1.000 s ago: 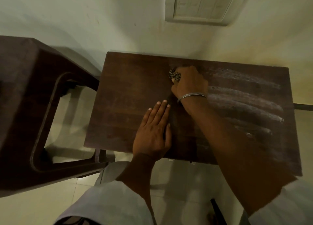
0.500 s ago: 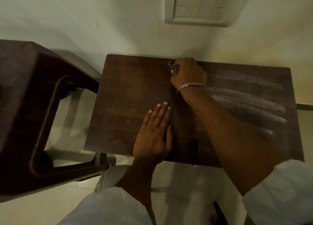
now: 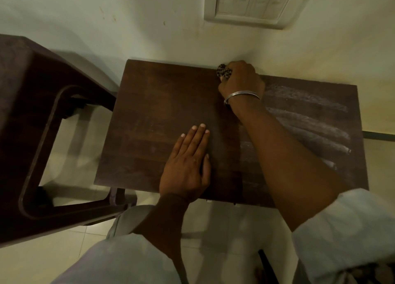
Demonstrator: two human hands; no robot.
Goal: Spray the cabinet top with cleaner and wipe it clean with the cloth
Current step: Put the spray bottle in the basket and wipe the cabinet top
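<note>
The dark wooden cabinet top (image 3: 162,117) fills the middle of the head view, against a pale wall. My right hand (image 3: 242,79) is at its far edge, fist closed around a bunched, speckled dark cloth (image 3: 224,71) that pokes out on the left of the fingers. A metal bangle sits on that wrist. My left hand (image 3: 188,166) lies flat, palm down, fingers together, near the front edge of the top. Pale wet streaks (image 3: 310,123) cross the right half of the surface. No spray bottle is in view.
A dark wooden chair or stool frame (image 3: 32,134) stands close on the left, with tiled floor showing through its opening. A white switch panel (image 3: 250,3) is on the wall above the cabinet. My pale sleeves cover the lower frame.
My right hand has slid the cloth away from me, from the middle of the top to its far edge by the wall. The left hand stays flat in place.
</note>
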